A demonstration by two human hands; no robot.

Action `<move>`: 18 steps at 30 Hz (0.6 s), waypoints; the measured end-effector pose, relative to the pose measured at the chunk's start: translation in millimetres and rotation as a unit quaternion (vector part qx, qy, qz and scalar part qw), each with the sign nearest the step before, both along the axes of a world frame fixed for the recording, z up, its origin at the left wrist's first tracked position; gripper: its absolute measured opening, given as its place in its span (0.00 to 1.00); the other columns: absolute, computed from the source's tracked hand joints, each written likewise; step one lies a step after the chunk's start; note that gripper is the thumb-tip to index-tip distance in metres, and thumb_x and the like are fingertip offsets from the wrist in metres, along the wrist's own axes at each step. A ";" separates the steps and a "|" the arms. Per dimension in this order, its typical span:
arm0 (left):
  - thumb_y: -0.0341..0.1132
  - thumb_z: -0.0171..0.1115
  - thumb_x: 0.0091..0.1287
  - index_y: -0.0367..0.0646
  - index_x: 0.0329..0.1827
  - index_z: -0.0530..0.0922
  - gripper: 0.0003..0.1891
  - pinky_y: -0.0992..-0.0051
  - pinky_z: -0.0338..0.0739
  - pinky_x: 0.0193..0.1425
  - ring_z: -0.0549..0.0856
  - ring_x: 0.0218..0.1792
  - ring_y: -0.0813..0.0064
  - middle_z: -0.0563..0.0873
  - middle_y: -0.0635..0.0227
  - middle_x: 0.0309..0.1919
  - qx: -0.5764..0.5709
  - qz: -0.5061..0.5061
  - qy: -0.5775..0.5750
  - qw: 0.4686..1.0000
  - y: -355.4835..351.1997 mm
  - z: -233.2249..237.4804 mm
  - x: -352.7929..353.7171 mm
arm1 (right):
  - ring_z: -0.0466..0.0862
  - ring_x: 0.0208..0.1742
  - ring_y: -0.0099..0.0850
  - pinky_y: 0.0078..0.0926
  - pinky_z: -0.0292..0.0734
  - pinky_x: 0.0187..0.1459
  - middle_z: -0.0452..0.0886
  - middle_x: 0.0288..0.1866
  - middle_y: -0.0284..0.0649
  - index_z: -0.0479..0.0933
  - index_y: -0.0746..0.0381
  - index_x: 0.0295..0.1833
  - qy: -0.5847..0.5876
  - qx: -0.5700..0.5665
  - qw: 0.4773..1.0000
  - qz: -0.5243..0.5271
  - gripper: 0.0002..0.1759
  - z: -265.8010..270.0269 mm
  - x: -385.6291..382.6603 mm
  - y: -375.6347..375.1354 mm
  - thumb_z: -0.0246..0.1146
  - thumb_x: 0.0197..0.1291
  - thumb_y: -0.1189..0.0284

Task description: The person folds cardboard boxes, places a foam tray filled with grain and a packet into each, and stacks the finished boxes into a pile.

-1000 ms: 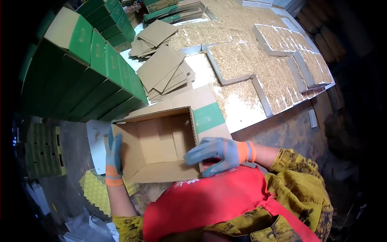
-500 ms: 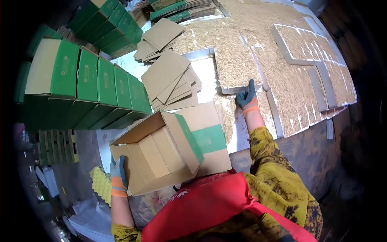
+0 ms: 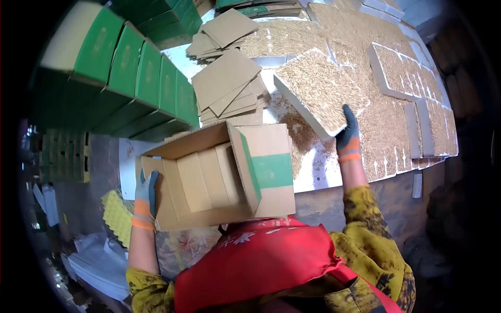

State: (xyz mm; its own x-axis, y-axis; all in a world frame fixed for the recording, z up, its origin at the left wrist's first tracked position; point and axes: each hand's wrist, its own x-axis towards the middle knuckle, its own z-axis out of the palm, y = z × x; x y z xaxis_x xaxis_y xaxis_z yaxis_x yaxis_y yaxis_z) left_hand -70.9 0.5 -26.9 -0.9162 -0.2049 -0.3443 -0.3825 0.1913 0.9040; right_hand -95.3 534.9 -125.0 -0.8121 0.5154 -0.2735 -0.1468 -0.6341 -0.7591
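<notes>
My left hand (image 3: 146, 194), in a grey and orange work glove, grips the left wall of an open cardboard box (image 3: 195, 180). The box tilts toward me and its inside is bare, with a green-striped flap on its right. My right hand (image 3: 348, 134), gloved alike, is closed on the near corner of a shallow white tray (image 3: 321, 86) heaped with tan, grain-like bits. That tray sits askew, tilted, over the table. Its underside is hidden.
Loose cardboard sheets (image 3: 224, 78) lie stacked beyond the box. Green and tan cartons (image 3: 128, 57) stand in a row at left. More filled white trays (image 3: 396, 68) cover the table's right side. A yellow egg-crate sheet (image 3: 116, 216) and a wooden pallet (image 3: 62, 156) are at lower left.
My right hand has moved a little right and nearer, and the tray it holds has turned and lifted out of line with the others. The left hand still holds the box.
</notes>
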 end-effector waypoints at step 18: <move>0.50 0.53 0.72 0.39 0.69 0.67 0.29 0.79 0.66 0.64 0.74 0.60 0.78 0.76 0.68 0.60 0.339 -0.011 0.030 0.940 -13.1 -27.2 7.6 | 0.77 0.56 0.30 0.28 0.71 0.60 0.74 0.61 0.41 0.57 0.65 0.74 -0.021 0.369 0.864 0.341 0.41 228.2 89.9 -214.4 0.59 0.53 0.68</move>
